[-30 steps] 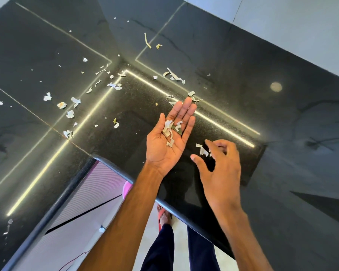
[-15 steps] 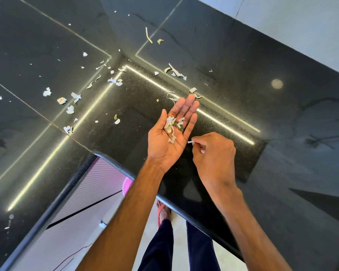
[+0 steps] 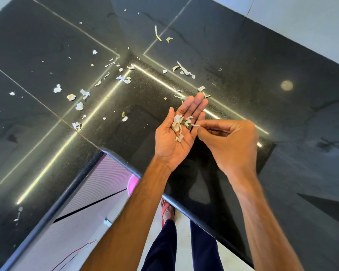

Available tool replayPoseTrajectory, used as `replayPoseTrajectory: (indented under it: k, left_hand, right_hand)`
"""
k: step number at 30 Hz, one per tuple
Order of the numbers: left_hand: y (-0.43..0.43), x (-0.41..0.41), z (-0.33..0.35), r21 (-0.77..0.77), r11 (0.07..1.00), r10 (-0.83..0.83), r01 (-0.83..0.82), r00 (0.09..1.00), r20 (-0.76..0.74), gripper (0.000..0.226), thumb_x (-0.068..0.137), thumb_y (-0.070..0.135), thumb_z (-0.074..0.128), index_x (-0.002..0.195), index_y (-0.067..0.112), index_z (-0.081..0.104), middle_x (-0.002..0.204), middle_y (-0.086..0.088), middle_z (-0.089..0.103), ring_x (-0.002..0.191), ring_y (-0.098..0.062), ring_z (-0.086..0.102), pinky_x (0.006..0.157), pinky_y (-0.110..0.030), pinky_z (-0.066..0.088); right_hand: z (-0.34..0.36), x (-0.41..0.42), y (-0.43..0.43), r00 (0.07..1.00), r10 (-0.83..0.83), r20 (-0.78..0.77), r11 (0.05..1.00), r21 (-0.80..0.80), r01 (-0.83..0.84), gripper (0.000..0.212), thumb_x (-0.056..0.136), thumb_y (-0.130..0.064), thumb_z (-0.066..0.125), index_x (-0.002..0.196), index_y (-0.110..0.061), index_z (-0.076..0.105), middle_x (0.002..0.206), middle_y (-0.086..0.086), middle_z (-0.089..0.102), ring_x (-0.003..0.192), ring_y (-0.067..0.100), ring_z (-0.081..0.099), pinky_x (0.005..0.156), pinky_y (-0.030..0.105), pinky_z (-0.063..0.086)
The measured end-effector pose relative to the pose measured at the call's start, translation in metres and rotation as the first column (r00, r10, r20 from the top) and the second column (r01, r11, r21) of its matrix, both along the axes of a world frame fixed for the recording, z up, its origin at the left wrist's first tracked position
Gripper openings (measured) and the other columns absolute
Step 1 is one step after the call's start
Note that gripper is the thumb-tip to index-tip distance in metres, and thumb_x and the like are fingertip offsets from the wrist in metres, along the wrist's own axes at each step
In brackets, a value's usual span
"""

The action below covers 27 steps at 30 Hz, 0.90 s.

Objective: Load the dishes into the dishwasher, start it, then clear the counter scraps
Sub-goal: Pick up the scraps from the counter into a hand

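My left hand lies palm up over the black counter, fingers straight, carrying a small pile of pale scraps. My right hand reaches in from the right and pinches one white scrap between thumb and fingertip, right over the left palm's edge. Several loose scraps remain scattered on the counter: a cluster at the left, bits near the corner, and strips beyond my left fingertips. No dishwasher or dishes are in view.
The counter forms an L with a rounded front edge. Below it stand a pale ribbed cabinet front and a pink object. My legs and a red sandal are on the floor. White wall at top right.
My right hand picked a white scrap off the counter near the edge and carried it left to the left palm, where it now holds it. The left hand stayed palm up.
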State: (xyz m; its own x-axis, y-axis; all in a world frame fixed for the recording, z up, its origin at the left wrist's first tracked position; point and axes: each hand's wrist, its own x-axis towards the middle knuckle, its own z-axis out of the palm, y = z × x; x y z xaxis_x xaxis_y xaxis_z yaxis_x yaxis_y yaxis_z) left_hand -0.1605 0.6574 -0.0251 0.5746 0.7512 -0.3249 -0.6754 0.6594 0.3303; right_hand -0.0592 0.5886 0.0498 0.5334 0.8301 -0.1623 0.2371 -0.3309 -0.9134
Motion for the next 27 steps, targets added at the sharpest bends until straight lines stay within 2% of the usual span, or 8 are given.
replayPoseTrajectory:
  k: [3,5,9,13,18,22,25,27]
  left_hand:
    - [0.0,0.0,-0.001,0.005,1.0,0.004,-0.004,1.0,0.009,0.052,0.111,0.035,0.017,0.14,0.002,0.045,0.149,-0.016,0.046,0.144,-0.03,0.036,0.116,-0.042,0.034]
    - [-0.001,-0.001,-0.003,0.017,1.0,-0.003,0.002,0.999,0.035,0.053,0.11,0.036,0.016,0.14,0.003,0.045,0.148,-0.015,0.047,0.144,-0.03,0.037,0.113,-0.043,0.039]
    - [-0.001,-0.001,-0.005,0.029,1.0,-0.008,0.006,0.998,0.055,0.054,0.11,0.036,0.015,0.14,0.003,0.046,0.149,-0.015,0.046,0.144,-0.03,0.036,0.114,-0.042,0.036]
    - [-0.001,0.0,-0.005,0.032,0.999,0.001,-0.003,0.997,0.076,0.054,0.11,0.036,0.015,0.138,0.002,0.048,0.147,-0.015,0.048,0.142,-0.03,0.038,0.114,-0.041,0.037]
    - [-0.001,-0.001,-0.004,0.015,1.0,0.007,-0.008,0.997,0.083,0.055,0.111,0.036,0.015,0.14,0.002,0.045,0.146,-0.015,0.05,0.142,-0.03,0.039,0.112,-0.039,0.039]
    - [-0.001,-0.002,-0.003,0.008,1.0,0.007,-0.007,0.999,0.05,0.054,0.11,0.035,0.016,0.142,0.001,0.043,0.147,-0.015,0.049,0.142,-0.03,0.039,0.119,-0.043,0.031]
    - [-0.001,-0.003,-0.002,-0.014,1.0,0.008,-0.007,0.999,0.04,0.054,0.11,0.035,0.017,0.142,0.002,0.044,0.149,-0.016,0.047,0.143,-0.03,0.038,0.124,-0.048,0.017]
    - [-0.001,-0.003,-0.001,-0.045,0.999,0.018,-0.016,0.999,0.046,0.052,0.111,0.035,0.019,0.14,0.003,0.048,0.15,-0.015,0.047,0.142,-0.029,0.04,0.122,-0.045,0.023]
  right_hand:
    - [0.004,-0.01,0.008,0.998,0.062,0.02,0.997,0.034,-0.063,0.018,0.081,-0.011,0.081,0.095,-0.022,0.082,0.084,-0.014,0.077,0.075,-0.003,0.072,0.075,0.018,0.058]
    - [0.001,-0.016,0.014,0.99,0.116,0.082,0.993,0.017,-0.118,0.019,0.082,-0.011,0.08,0.097,-0.023,0.082,0.086,-0.014,0.077,0.075,-0.005,0.071,0.075,0.015,0.056]
    - [-0.006,-0.023,0.017,0.967,0.18,0.178,0.984,-0.021,-0.179,0.022,0.086,-0.009,0.077,0.103,-0.023,0.081,0.095,-0.011,0.077,0.083,-0.007,0.07,0.08,0.007,0.051]
    - [-0.004,-0.025,0.013,0.959,0.195,0.204,0.98,-0.002,-0.198,0.024,0.09,-0.007,0.071,0.106,-0.024,0.079,0.095,-0.021,0.073,0.087,-0.007,0.068,0.078,0.004,0.047]
    - [-0.002,-0.023,0.011,0.964,0.156,0.215,0.985,0.034,-0.167,0.022,0.09,-0.002,0.067,0.095,-0.018,0.081,0.083,-0.006,0.077,0.079,0.014,0.072,0.073,0.027,0.056]
    - [0.001,-0.021,0.011,0.981,0.087,0.172,0.991,0.086,-0.103,0.024,0.088,-0.007,0.073,0.103,-0.025,0.079,0.086,-0.031,0.067,0.081,-0.007,0.07,0.077,0.015,0.057]
    - [0.001,-0.016,0.013,0.979,0.033,0.2,0.989,0.132,-0.06,0.017,0.084,-0.013,0.079,0.097,-0.024,0.081,0.088,-0.019,0.074,0.079,-0.003,0.071,0.077,0.022,0.059]
    - [0.001,-0.01,0.018,0.981,-0.012,0.196,0.981,0.192,-0.027,0.012,0.083,-0.012,0.081,0.092,-0.02,0.08,0.084,-0.013,0.075,0.075,0.005,0.072,0.073,0.027,0.06]
